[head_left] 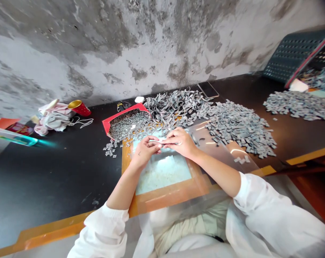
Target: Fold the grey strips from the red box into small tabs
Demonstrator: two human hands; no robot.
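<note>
Grey strip (162,144), thin (partly hidden), between left hand (145,151) and right hand (183,142)

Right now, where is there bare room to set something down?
The widest is the black tabletop at left, bordered by the cloth bundle, the red box and the orange tape along the front edge. A smaller patch, the pale blue mat, lies between the left hand, the right hand and tape. Grey pieces crowd the space beyond and right of the hands.
</note>
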